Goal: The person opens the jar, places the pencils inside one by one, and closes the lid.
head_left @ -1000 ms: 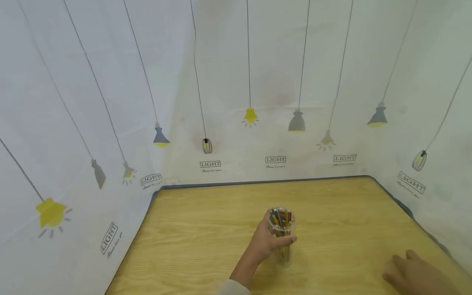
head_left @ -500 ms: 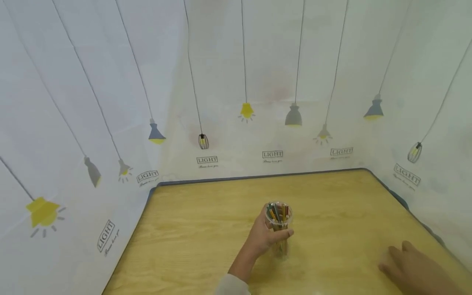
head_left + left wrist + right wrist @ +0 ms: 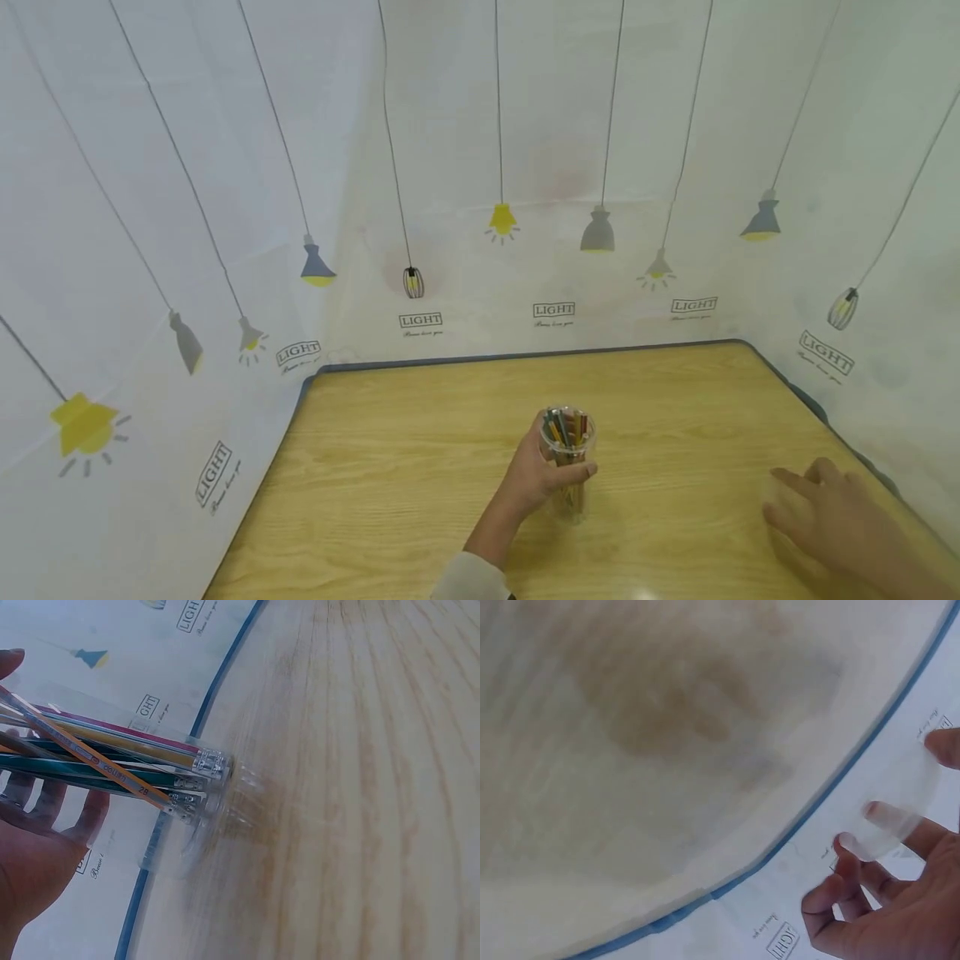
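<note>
Near the table's middle, my left hand grips a clear plastic cup, thumb across the near side and fingers behind. The cup stands nearly upright, its base close over or on the wood. Inside are several coloured pencils; in the left wrist view one orange pencil is marked 2B, and silvery ends point to the cup's bottom. Off to the right, my right hand pinches a thin, translucent round lid-like disc between thumb and fingers, held above the table.
A wood-grain table with a dark blue edge spreads under both hands. White sheets printed with hanging lamps and the word LIGHT enclose its back, left and right sides.
My right hand has risen slightly and its fingers have spread and turned, showing more of the disc. The left hand keeps its hold on the cup; the head view has shifted a little.
</note>
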Motion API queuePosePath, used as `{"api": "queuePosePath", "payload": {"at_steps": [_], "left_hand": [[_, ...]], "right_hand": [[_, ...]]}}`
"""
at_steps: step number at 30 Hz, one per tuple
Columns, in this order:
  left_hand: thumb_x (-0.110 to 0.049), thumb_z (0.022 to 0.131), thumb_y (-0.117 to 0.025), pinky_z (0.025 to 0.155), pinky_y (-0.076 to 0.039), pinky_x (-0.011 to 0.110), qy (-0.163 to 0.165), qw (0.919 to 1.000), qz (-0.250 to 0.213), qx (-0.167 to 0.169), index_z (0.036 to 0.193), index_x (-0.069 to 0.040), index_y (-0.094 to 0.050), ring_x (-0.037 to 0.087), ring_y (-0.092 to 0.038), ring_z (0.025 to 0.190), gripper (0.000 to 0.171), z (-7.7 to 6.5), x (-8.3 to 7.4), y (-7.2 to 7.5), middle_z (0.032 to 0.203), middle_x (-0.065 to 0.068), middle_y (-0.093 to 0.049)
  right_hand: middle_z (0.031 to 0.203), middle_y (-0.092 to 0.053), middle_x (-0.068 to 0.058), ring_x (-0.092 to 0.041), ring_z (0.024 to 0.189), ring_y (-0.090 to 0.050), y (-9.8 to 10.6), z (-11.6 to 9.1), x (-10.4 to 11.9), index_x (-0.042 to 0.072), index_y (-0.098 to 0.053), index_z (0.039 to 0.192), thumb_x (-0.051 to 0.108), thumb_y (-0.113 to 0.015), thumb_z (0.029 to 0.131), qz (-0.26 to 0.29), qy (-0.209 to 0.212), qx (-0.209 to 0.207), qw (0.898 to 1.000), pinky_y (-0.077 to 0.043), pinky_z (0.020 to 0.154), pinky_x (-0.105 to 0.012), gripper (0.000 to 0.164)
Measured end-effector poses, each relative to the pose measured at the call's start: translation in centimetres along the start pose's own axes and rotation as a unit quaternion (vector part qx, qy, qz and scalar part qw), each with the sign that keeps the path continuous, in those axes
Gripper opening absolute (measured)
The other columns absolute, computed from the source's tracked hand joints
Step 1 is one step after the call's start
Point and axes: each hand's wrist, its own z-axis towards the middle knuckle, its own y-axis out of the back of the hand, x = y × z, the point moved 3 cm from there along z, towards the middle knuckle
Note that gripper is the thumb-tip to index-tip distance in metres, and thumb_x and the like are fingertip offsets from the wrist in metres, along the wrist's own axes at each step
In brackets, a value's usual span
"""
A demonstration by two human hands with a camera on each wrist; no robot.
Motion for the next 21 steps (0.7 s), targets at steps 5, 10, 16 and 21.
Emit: {"api": "queuePosePath", "payload": {"at_steps": [5, 10, 16, 21], "left_hand": [[-0.022, 0.091, -0.089, 0.130, -0.035, 0.070, 0.003, 1.0000, -0.001, -0.002, 0.156, -0.042, -0.048, 0.028, -0.054, 0.153, 0.079, -0.1, 0.0, -0.1, 0.153, -0.005, -0.065], [-0.021, 0.091, -0.089, 0.130, -0.036, 0.068, 0.006, 1.0000, -0.002, -0.003, 0.157, -0.040, -0.047, 0.027, -0.055, 0.151, 0.081, -0.1, -0.1, -0.1, 0.151, -0.004, -0.065], [-0.022, 0.091, -0.089, 0.129, -0.037, 0.067, 0.007, 1.0000, 0.001, -0.004, 0.157, -0.039, -0.047, 0.025, -0.056, 0.150, 0.081, -0.1, 0.0, 0.0, 0.150, -0.004, -0.066], [-0.022, 0.092, -0.089, 0.130, -0.037, 0.065, 0.010, 0.9999, -0.006, -0.002, 0.157, -0.041, -0.047, 0.025, -0.056, 0.149, 0.080, -0.1, 0.0, -0.1, 0.151, -0.005, -0.065]], "right_hand": [[0.111, -0.070, -0.022, -0.040, 0.088, -0.059, 1.4, 1.4, -0.9, 0.012, -0.074, 0.131, 0.058, -0.042, 0.116, 0.067, -0.088, -0.008, 0.994, -0.047, 0.070, -0.056, 0.058], [0.112, -0.066, -0.035, -0.053, 0.092, -0.058, 4.0, 3.2, -1.4, -0.009, -0.065, 0.141, 0.043, -0.088, 0.091, 0.191, -0.259, -0.004, 0.947, -0.048, 0.075, -0.060, 0.076], [0.107, -0.068, -0.024, -0.038, 0.091, -0.058, 6.5, 4.7, -0.8, -0.010, -0.069, 0.134, 0.049, -0.094, 0.084, 0.198, -0.273, -0.025, 0.941, -0.043, 0.069, -0.039, 0.081], [0.114, -0.069, -0.020, -0.034, 0.097, -0.058, 7.3, 5.9, -0.1, -0.006, -0.071, 0.135, 0.049, -0.093, 0.086, 0.217, -0.266, -0.011, 0.939, -0.043, 0.069, -0.036, 0.077]]}}
